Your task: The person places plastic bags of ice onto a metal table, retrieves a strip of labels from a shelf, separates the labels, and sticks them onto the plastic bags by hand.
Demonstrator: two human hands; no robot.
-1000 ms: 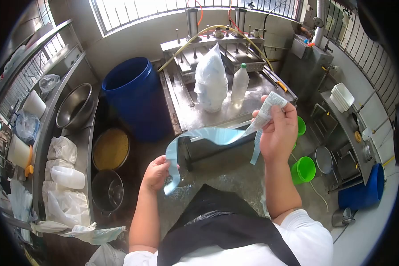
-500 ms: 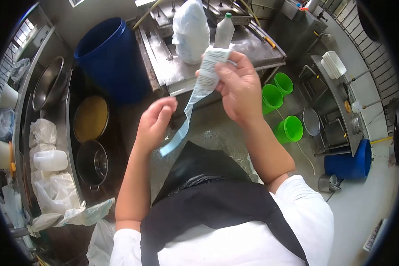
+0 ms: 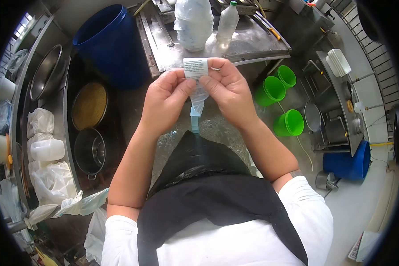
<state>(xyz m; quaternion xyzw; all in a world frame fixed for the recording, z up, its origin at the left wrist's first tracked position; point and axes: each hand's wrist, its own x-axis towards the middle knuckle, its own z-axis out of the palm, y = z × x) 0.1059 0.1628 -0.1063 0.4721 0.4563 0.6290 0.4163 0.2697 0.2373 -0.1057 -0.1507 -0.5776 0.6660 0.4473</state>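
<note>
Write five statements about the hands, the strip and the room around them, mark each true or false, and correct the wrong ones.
1. The bottle on the metal table has a red cap. False: the cap is green.
2. The left hand and right hand both hold the printed strip. True.
3. Three green buckets stand on the floor. True.
4. The apron is white. False: it is black; the sleeves are white.
5. The strip's lower part is light blue. True.
</note>
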